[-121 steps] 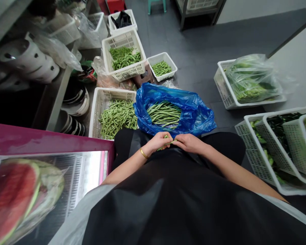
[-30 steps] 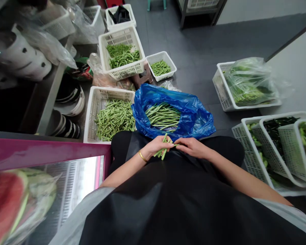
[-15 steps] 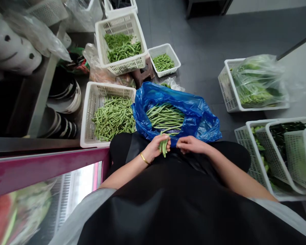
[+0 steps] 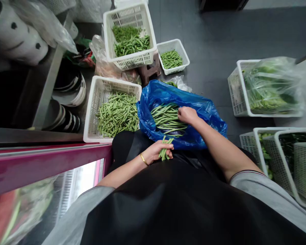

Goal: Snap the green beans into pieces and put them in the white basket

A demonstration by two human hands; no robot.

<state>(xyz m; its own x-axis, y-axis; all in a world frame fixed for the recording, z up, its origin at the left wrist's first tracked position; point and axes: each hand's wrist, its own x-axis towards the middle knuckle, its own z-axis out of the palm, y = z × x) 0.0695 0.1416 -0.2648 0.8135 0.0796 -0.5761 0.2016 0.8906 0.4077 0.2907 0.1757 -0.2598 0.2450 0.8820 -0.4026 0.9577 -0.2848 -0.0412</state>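
Observation:
My left hand point(image 4: 161, 150) is closed around a small bunch of short green bean pieces point(image 4: 164, 153), above my lap at the near edge of the blue plastic bag point(image 4: 206, 115). Inside that open bag lie long green beans point(image 4: 168, 117), side by side. My right hand point(image 4: 187, 115) reaches into the bag with curled fingers, at the right ends of the long beans; whatever is between its fingertips is hidden. To the left, a white basket point(image 4: 91, 109) holds a heap of cut bean pieces point(image 4: 118, 114).
A white basket point(image 4: 109, 37) with green pods rests on a brown stool point(image 4: 150, 71); a smaller basket point(image 4: 178, 69) of pods stands beside it. On the right are a basket point(image 4: 241, 92) with bagged greens and more vegetable baskets point(image 4: 283, 170). A pink-edged frame point(image 4: 53, 163) runs at left.
My right hand has moved from the near edge of the bag forward onto the long beans inside. My left hand still holds its bean pieces. The view has shifted slightly.

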